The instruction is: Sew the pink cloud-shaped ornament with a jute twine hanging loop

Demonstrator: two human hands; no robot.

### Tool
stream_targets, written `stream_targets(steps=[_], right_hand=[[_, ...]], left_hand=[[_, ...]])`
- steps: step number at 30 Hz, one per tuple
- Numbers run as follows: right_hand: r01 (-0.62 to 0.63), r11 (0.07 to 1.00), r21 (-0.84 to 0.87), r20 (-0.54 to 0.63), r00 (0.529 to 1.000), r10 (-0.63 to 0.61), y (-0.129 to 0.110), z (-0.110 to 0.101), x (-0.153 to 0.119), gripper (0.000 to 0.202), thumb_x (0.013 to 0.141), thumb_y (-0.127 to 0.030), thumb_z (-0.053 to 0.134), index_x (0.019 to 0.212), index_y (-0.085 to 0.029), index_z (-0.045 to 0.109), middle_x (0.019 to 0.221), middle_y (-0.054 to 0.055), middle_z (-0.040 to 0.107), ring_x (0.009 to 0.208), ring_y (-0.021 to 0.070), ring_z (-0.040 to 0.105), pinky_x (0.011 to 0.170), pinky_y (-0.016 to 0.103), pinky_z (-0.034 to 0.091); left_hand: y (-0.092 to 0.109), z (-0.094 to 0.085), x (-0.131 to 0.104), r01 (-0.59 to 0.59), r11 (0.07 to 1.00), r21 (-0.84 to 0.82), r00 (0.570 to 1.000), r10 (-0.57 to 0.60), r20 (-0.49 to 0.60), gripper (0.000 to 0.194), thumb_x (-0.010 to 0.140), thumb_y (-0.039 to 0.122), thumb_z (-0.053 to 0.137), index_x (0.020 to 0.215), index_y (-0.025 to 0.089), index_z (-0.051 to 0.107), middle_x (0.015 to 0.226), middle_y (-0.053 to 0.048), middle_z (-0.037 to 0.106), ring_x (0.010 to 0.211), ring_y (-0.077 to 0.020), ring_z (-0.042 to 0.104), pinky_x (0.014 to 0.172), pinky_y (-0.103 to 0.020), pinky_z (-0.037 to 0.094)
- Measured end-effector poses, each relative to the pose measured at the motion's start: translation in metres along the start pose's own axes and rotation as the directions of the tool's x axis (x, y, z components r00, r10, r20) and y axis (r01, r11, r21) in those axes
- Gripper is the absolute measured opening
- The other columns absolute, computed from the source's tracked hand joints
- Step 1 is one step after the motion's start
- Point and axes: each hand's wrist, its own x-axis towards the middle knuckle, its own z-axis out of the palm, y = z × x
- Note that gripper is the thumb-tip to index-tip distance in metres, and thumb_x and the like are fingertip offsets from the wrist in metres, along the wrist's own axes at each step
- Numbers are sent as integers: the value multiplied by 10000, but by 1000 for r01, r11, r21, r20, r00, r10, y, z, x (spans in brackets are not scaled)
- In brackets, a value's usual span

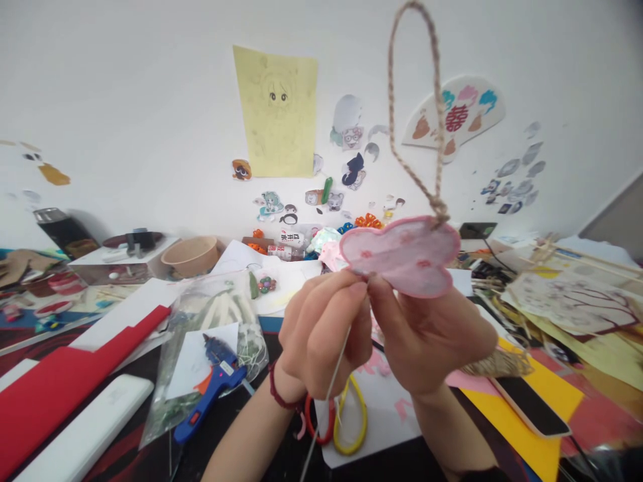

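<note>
A pink cloud-shaped fabric piece (396,258) with a pale middle and small red marks is held up in front of me. My right hand (432,331) grips it from behind and below, with the thumb at its lower edge. A knotted loop of brown twine (392,100) stands up from its upper right. My left hand (326,328) is closed, its fingertips pinched at that same lower edge. A thin pale cord (331,385) runs down from the left fingers past the wrist. What lies between the fingertips is hidden.
Beneath my hands are red and yellow scissor-like handles (351,415) on white paper. To the left lie a blue glue gun (213,395), a plastic bag (201,301), red card (75,381) and a white box (95,428). A phone (530,405) lies on yellow card at right.
</note>
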Motion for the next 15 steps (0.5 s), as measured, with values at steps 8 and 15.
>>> stream_targets(steps=[8,15], right_hand=[[-3,1000,-13,12,1000,3,1,-1,0,132,816,-123,731,778,-217,647,577,-62,567,473,97,481,427,266,398],[33,997,-68,33,999,-30,-1,-2,5,150,835,-143,718,746,-212,619,568,-57,598,459,94,521,416,250,427]], left_hand=[[-1,9,-2,-38,999,28,994,41,-100,141,875,30,604,1006,76,629,821,-70,695,792,-159,748,695,-229,626],[1,9,3,-40,998,53,995,44,-90,94,880,35,600,962,71,628,788,-57,683,757,-154,733,658,-240,625]])
